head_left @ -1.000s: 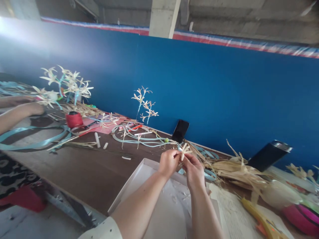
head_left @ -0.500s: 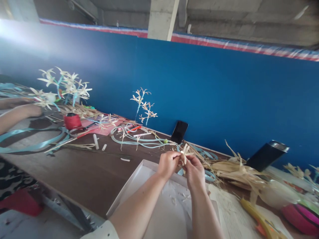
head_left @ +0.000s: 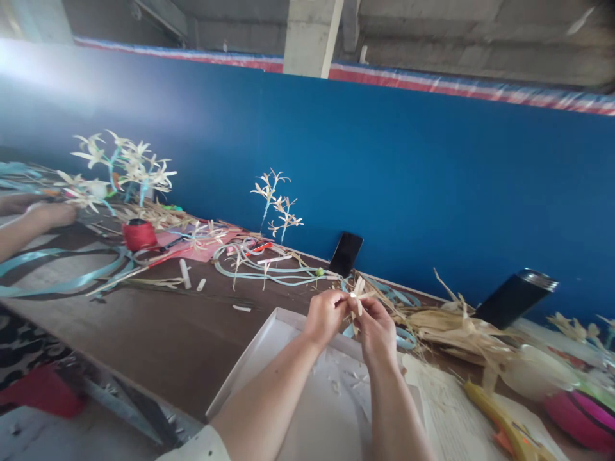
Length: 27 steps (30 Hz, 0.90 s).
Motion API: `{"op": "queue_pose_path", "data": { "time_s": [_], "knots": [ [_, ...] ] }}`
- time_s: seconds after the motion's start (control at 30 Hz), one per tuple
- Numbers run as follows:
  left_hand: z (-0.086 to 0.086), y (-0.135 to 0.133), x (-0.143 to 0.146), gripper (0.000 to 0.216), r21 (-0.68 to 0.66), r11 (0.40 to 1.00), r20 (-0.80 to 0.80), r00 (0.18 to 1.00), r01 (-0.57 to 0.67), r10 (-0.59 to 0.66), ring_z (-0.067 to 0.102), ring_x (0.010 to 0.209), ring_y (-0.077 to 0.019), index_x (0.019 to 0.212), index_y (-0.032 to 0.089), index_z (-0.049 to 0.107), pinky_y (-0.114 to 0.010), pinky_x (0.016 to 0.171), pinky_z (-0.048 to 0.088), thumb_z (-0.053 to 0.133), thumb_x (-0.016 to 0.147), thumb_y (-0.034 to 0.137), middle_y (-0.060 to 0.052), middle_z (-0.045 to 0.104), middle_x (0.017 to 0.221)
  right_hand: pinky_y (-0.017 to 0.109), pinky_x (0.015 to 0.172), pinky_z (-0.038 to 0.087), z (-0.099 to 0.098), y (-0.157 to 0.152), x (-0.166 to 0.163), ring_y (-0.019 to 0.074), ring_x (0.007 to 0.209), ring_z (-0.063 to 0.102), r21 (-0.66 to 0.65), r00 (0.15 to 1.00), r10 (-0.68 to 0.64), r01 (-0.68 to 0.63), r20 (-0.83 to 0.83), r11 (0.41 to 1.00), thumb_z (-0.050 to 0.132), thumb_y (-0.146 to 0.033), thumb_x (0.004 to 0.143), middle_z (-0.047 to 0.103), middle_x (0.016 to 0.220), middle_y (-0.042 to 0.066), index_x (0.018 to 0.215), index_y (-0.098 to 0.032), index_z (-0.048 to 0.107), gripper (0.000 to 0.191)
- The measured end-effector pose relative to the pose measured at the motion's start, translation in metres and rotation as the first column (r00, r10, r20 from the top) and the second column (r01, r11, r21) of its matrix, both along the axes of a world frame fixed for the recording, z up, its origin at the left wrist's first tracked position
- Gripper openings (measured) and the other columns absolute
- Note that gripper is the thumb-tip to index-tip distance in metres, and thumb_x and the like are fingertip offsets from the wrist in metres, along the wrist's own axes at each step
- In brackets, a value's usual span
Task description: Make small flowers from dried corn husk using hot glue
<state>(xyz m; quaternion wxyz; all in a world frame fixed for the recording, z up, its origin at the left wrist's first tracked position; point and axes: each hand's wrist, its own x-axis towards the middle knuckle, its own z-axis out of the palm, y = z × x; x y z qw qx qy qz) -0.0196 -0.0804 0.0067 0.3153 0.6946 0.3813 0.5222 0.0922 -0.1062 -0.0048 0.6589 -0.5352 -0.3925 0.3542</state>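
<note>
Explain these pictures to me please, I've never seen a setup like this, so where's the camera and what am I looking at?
There is no machine: these are a person's two bare hands, and every picture comes from one camera on that person's head, looking forward and down. The left hand and right hand meet above a shallow white box, pinching a small pale flower. On the brown table are a red spool, dry husks and a yellow tool; a black phone is propped near the blue wall. At far left, a co-worker's hand is near more pale flowers.
</note>
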Motion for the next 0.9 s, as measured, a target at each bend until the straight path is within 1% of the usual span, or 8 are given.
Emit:
{"op": "queue_pose_path", "data": {
  "time_s": [0.13,0.3,0.43,0.53,0.67,0.73,0.8,0.9],
  "knots": [
    [0.0,-0.001,0.001,0.021,0.008,0.999,0.048,0.998,0.051,-0.051,0.058,0.066,-0.009,0.071,0.021,0.069,-0.016,0.063,0.041,0.05,0.077,0.016,0.004,0.066,0.07,0.02,0.04,0.028,0.007,-0.002,-0.003,0.0076,0.042,0.037,0.003,0.996,-0.073,0.073,0.049,0.997,0.075,-0.048,0.057,0.047,0.047,-0.006,0.072,-0.017,0.063,0.037],
    [-0.001,0.0,0.003,0.023,-0.056,0.997,0.073,0.996,0.059,-0.054,0.06,0.066,-0.0097,0.073,0.02,0.069,-0.016,0.061,0.043,0.048,0.077,0.014,0.003,0.067,0.072,0.022,0.042,0.03,0.011,-0.004,-0.004,0.0103,0.044,0.042,0.034,0.97,-0.18,0.177,0.162,0.984,0.075,-0.047,0.054,0.05,0.047,-0.004,0.07,-0.016,0.065,0.036],
    [0.001,-0.001,0.003,0.024,-0.038,0.998,0.057,0.997,0.054,-0.052,0.06,0.067,-0.0097,0.072,0.02,0.069,-0.016,0.062,0.043,0.047,0.076,0.012,0.003,0.067,0.072,0.022,0.042,0.029,0.011,-0.004,-0.004,0.0103,0.045,0.043,0.053,0.973,-0.161,0.154,0.163,0.987,0.074,-0.046,0.058,0.054,0.052,-0.002,0.071,-0.017,0.064,0.033],
    [0.004,-0.003,0.002,0.025,-0.006,0.999,0.006,0.999,0.054,-0.054,0.06,0.068,-0.0096,0.069,0.02,0.068,-0.016,0.064,0.043,0.045,0.076,0.011,0.003,0.066,0.07,0.022,0.043,0.03,0.012,-0.004,-0.004,0.0101,0.046,0.043,0.043,0.977,-0.131,0.126,0.167,0.991,0.073,-0.047,0.059,0.054,0.053,-0.003,0.071,-0.017,0.064,0.033],
    [0.004,-0.004,0.002,0.025,-0.028,0.992,-0.002,0.992,0.122,-0.122,0.061,0.069,-0.0099,0.073,0.019,0.068,-0.016,0.064,0.045,0.044,0.077,0.011,0.002,0.067,0.072,0.023,0.046,0.032,0.013,-0.006,-0.003,0.0123,0.049,0.046,0.041,0.961,-0.157,0.152,0.226,0.988,0.069,-0.051,0.062,0.056,0.055,-0.001,0.074,-0.017,0.064,0.037],
    [0.002,-0.002,0.002,0.027,-0.051,0.986,0.033,0.987,0.16,-0.159,0.062,0.073,-0.0105,0.08,0.02,0.069,-0.016,0.065,0.047,0.043,0.077,0.012,0.001,0.068,0.08,0.023,0.049,0.034,0.014,-0.007,-0.002,0.0142,0.053,0.049,0.063,0.937,-0.211,0.202,0.278,0.977,0.068,-0.05,0.064,0.059,0.059,0.0,0.075,-0.017,0.064,0.035],
    [-0.001,0.001,0.001,0.028,-0.114,0.98,0.107,0.983,0.164,-0.152,0.063,0.077,-0.012,0.092,0.021,0.068,-0.018,0.065,0.048,0.044,0.079,0.015,-0.001,0.069,0.09,0.025,0.054,0.037,0.014,-0.008,0.001,0.0158,0.058,0.052,0.094,0.894,-0.277,0.261,0.351,0.961,0.066,-0.047,0.066,0.06,0.062,0.001,0.075,-0.017,0.064,0.031],
    [0.002,0.005,-0.003,0.03,-0.251,0.949,0.274,0.954,0.192,-0.121,0.064,0.074,-0.0144,0.103,0.018,0.064,-0.02,0.057,0.049,0.048,0.082,0.032,-0.005,0.068,0.094,0.027,0.061,0.04,0.01,-0.005,0.005,0.0172,0.063,0.054,0.181,0.813,-0.364,0.316,0.455,0.931,0.062,-0.043,0.068,0.062,0.07,0.003,0.076,-0.018,0.064,0.026]
  ]
}}
